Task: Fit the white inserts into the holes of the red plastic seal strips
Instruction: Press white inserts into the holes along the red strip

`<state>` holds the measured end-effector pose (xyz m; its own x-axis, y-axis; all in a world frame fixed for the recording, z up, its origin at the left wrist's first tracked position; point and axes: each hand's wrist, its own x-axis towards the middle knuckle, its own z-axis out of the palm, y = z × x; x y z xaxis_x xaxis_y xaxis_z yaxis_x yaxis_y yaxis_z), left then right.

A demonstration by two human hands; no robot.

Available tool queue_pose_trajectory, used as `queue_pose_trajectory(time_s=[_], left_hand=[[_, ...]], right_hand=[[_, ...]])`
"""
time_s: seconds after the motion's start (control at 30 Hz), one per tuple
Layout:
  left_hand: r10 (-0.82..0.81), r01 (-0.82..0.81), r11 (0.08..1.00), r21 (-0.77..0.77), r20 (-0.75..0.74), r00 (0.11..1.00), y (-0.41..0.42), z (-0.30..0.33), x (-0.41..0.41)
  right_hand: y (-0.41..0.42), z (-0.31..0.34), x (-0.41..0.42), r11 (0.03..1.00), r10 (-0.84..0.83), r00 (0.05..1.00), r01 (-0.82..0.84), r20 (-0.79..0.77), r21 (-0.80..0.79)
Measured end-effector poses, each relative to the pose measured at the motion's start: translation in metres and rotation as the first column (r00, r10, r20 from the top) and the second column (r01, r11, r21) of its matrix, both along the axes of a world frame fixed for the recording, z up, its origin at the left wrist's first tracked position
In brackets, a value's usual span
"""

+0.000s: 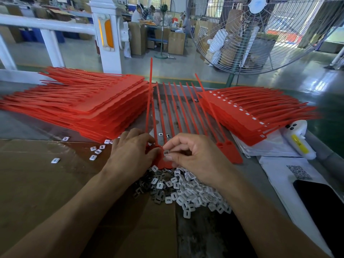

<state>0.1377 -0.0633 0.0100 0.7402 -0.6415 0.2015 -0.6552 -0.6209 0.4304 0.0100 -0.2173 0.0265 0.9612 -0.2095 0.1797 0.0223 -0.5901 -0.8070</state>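
A sheet of joined red seal strips (175,108) lies in front of me, its tails fanning away. My left hand (132,155) grips the near head end of the sheet at its left side. My right hand (195,157) pinches one white insert (166,152) between thumb and forefinger, right at the red head beside my left fingertips. A heap of white inserts (186,192) lies just below both hands. A tall stack of red strips (89,103) sits at the left. A second stack with white inserts showing in its heads (247,112) sits at the right.
Brown cardboard (46,183) covers the near left of the table, with a few loose inserts (95,151) on it. A white hand-held device (297,138), papers (290,175) and a black phone (322,202) lie at the right. A large floor fan (260,34) stands beyond the table.
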Motion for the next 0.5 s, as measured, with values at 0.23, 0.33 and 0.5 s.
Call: queue_pose_trajectory(time_s=[0.23,0.33,0.5], left_hand=[[0.0,0.0,1.0,-0.002,-0.004,1.0,0.0001,0.0013,-0.0007],[-0.004,0.004,1.0,0.0,-0.001,1.0,0.0001,0.0008,-0.0003],[-0.004,0.004,1.0,-0.007,-0.001,1.0,-0.0005,-0.0001,0.0009]], right_hand=[[-0.0005,-0.0009,0.0002,0.998,-0.034,0.999,0.034,0.003,-0.056],[-0.0001,-0.0006,0.0001,0.989,-0.026,0.999,0.03,0.027,-0.143],[0.0017,0.0014,-0.0002,0.978,-0.019,0.998,0.032,0.067,-0.208]])
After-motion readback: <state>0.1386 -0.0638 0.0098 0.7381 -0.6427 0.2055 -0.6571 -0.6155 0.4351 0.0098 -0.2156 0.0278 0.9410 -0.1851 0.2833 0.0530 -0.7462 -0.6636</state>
